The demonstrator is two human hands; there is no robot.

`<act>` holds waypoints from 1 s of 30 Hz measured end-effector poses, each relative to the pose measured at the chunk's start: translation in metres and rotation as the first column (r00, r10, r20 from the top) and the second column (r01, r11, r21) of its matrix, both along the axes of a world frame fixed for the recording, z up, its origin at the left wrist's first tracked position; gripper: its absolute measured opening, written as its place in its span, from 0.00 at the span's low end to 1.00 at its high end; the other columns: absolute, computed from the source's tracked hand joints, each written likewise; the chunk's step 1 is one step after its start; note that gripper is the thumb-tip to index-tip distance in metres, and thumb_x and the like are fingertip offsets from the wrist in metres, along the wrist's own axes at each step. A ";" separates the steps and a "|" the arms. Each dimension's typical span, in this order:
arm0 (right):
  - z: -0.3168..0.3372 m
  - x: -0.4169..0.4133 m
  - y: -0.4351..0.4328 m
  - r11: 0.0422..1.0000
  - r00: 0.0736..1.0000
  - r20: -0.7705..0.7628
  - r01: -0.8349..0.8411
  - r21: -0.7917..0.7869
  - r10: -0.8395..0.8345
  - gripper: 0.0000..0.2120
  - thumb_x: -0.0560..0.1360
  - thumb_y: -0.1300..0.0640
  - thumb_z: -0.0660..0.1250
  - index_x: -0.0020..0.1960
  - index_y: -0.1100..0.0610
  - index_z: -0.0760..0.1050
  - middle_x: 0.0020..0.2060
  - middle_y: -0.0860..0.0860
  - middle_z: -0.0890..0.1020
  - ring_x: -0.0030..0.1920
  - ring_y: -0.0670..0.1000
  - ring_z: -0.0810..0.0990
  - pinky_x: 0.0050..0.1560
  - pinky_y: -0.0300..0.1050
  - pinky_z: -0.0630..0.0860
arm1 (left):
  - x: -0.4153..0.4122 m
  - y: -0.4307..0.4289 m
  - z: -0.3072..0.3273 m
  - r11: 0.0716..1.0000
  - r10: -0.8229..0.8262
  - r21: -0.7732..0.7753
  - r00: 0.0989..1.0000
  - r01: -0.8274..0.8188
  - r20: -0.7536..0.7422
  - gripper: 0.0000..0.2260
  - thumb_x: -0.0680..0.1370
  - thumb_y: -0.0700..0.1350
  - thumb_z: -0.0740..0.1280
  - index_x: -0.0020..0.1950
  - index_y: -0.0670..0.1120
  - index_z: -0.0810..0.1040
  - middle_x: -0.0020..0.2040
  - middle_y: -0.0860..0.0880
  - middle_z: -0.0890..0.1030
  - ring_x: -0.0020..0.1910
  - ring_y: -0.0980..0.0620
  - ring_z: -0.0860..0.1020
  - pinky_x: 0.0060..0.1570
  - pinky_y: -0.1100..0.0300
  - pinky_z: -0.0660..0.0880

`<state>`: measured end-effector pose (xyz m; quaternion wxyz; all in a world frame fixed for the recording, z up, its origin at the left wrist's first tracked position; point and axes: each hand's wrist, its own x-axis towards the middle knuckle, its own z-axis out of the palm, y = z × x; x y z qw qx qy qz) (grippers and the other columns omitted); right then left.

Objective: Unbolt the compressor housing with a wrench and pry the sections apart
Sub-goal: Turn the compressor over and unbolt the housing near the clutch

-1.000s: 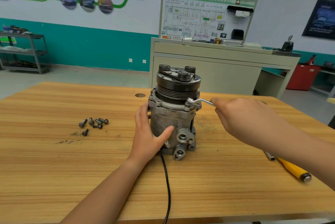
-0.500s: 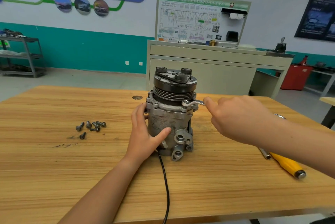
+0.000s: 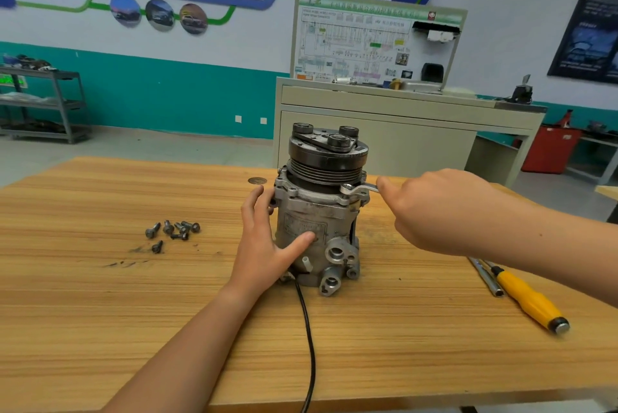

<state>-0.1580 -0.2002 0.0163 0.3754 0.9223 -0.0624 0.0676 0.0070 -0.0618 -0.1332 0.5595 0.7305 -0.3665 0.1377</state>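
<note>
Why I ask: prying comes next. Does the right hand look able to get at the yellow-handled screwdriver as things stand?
Probably yes, once free: the right hand grips the wrench on the compressor, but the screwdriver lies uncovered on the table on that side, only a metal rod beside it.

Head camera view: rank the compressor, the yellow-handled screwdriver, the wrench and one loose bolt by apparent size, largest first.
1. compressor
2. yellow-handled screwdriver
3. wrench, though the right hand hides most of it, so its rank is unsure
4. loose bolt
</note>
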 end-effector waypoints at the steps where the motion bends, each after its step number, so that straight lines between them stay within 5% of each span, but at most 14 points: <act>1: 0.001 0.000 0.000 1.000 1.000 -0.007 -0.010 0.001 0.010 0.14 0.77 0.58 0.52 0.63 0.56 0.60 0.26 0.47 0.65 0.24 0.47 0.63 0.21 0.40 0.61 | -0.001 -0.001 -0.001 1.000 0.001 0.000 1.000 -0.001 -0.007 0.44 0.63 0.68 0.66 0.74 0.54 0.55 0.72 0.59 0.52 0.65 0.58 0.64 0.56 0.63 0.66; 8: 0.010 0.010 -0.019 0.990 0.995 -0.047 -0.090 -0.110 0.086 0.21 0.76 0.63 0.53 0.69 0.55 0.59 0.26 0.48 0.66 0.23 0.47 0.64 0.21 0.40 0.56 | -0.007 -0.005 -0.003 1.000 0.003 0.005 0.999 -0.003 -0.037 0.42 0.68 0.62 0.68 0.76 0.53 0.51 0.73 0.56 0.53 0.68 0.53 0.64 0.64 0.55 0.69; 11: 0.012 0.019 -0.038 0.980 0.991 -0.024 -0.130 -0.153 0.128 0.22 0.76 0.64 0.55 0.69 0.55 0.57 0.38 0.49 0.77 0.27 0.48 0.69 0.21 0.40 0.58 | -0.007 -0.005 -0.001 1.000 0.000 0.004 0.999 0.000 -0.032 0.42 0.68 0.61 0.68 0.76 0.53 0.51 0.72 0.56 0.54 0.69 0.52 0.64 0.66 0.52 0.68; 13: 0.005 0.027 -0.049 0.965 0.973 0.061 -0.212 -0.152 0.223 0.19 0.74 0.67 0.59 0.64 0.58 0.65 0.48 0.52 0.80 0.36 0.51 0.77 0.25 0.42 0.68 | -0.006 -0.005 -0.002 1.000 -0.001 0.009 0.999 0.002 -0.035 0.41 0.69 0.61 0.69 0.75 0.51 0.52 0.73 0.53 0.55 0.69 0.52 0.64 0.66 0.50 0.68; 17: -0.026 0.043 -0.052 0.908 0.821 0.437 -0.418 0.023 0.367 0.15 0.59 0.77 0.72 0.44 0.66 0.79 0.34 0.59 0.83 0.31 0.57 0.81 0.33 0.50 0.80 | -0.008 -0.004 -0.002 1.000 0.007 0.013 0.999 -0.006 -0.046 0.41 0.68 0.61 0.68 0.75 0.53 0.52 0.72 0.53 0.55 0.71 0.50 0.62 0.67 0.46 0.68; 20: -0.041 0.041 -0.047 0.862 0.750 0.591 -0.476 0.173 0.295 0.14 0.65 0.74 0.72 0.49 0.66 0.80 0.37 0.59 0.84 0.35 0.57 0.83 0.44 0.59 0.78 | -0.009 -0.003 0.000 0.999 0.026 0.023 0.999 -0.025 -0.041 0.42 0.67 0.63 0.67 0.75 0.52 0.52 0.72 0.52 0.56 0.71 0.51 0.61 0.67 0.45 0.66; 22: -0.042 0.026 -0.042 0.816 0.728 0.657 -0.493 0.301 0.198 0.17 0.71 0.70 0.68 0.59 0.65 0.76 0.38 0.60 0.83 0.35 0.59 0.82 0.38 0.55 0.78 | -0.009 -0.003 -0.001 0.999 0.035 0.028 0.999 -0.034 -0.040 0.41 0.68 0.62 0.67 0.75 0.51 0.53 0.72 0.51 0.57 0.71 0.51 0.61 0.68 0.45 0.66; 24: -0.037 0.007 -0.032 0.787 0.755 0.644 -0.470 0.399 0.124 0.20 0.76 0.65 0.63 0.67 0.62 0.69 0.40 0.58 0.82 0.34 0.59 0.79 0.32 0.50 0.76 | -0.009 -0.003 -0.001 0.999 0.036 0.028 0.998 -0.035 -0.042 0.41 0.68 0.61 0.68 0.75 0.51 0.53 0.72 0.50 0.57 0.71 0.51 0.60 0.68 0.45 0.65; 27: -0.029 -0.015 -0.021 0.849 0.899 0.439 -0.243 0.469 0.015 0.21 0.79 0.57 0.55 0.72 0.50 0.60 0.41 0.51 0.79 0.38 0.55 0.77 0.35 0.48 0.73 | -0.009 -0.004 0.000 0.999 0.034 0.027 0.999 -0.033 -0.042 0.40 0.70 0.58 0.69 0.76 0.51 0.53 0.73 0.51 0.57 0.71 0.52 0.60 0.69 0.45 0.64; 30: -0.029 -0.023 -0.007 0.867 0.942 0.335 -0.149 0.475 -0.021 0.22 0.80 0.56 0.51 0.72 0.46 0.54 0.40 0.48 0.75 0.41 0.53 0.75 0.39 0.48 0.73 | -0.011 -0.004 0.001 0.999 0.033 0.027 0.998 -0.031 -0.060 0.41 0.69 0.59 0.68 0.76 0.52 0.53 0.72 0.51 0.56 0.71 0.51 0.60 0.68 0.45 0.64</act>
